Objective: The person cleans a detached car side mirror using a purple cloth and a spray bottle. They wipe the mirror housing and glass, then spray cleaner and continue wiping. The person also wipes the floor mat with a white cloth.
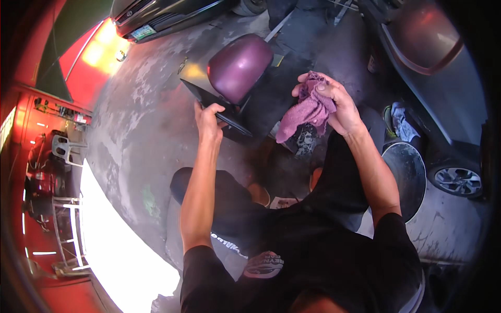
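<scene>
A car side mirror with a glossy maroon cap and a black base is up in front of me. My left hand grips the lower edge of its dark base, thumb on the near side. Bunched in my right hand is a damp-looking pinkish-purple cloth, its loose end hanging down to the left. A gap separates the cloth from the mirror. Below the cloth, between my knees, sits a dark item with whitish smears, partly covered and too unclear to name.
On my right stand a large dark bucket, a pale crumpled rag and a grey car with its wheel. A dark car is parked at the far left. A white plastic chair stands farther left.
</scene>
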Tool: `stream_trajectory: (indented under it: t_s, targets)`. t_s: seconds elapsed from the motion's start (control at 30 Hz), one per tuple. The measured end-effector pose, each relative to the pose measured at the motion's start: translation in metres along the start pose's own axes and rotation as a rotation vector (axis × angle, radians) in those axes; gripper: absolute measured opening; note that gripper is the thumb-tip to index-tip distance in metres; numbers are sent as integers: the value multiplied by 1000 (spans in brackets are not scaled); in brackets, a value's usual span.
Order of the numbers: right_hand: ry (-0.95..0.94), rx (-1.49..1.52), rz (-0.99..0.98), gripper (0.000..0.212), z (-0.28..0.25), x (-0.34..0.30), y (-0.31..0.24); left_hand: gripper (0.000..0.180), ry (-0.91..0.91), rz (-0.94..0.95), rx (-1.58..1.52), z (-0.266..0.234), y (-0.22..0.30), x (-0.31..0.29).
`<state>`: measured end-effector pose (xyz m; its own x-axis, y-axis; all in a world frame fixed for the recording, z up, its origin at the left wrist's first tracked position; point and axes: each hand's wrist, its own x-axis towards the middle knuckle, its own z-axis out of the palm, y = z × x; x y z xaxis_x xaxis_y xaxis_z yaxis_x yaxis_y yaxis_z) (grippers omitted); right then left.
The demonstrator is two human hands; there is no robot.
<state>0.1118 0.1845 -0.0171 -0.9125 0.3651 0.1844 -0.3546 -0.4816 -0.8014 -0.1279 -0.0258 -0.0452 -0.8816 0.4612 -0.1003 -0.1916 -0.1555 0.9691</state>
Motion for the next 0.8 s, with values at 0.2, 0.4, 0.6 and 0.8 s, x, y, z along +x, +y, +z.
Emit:
stream_trajectory:
  t_s: [0.2, 0.4, 0.6, 0.8]
  targets:
    - [143, 40, -134, 43, 19, 49, 31, 83, 27, 28, -14, -17, -51, 15]
    - [149, -1031, -327, 42, 39, 90, 142, 99, -31, 52, -26, -17, -75, 22]
    - [103, -1646, -476, 44, 2, 117, 183, 102, -27, 5, 12, -20, -80, 16]
    - [238, -1450, -433, 41, -31, 189, 136, 106, 56, 310, 559, -14, -89, 10]
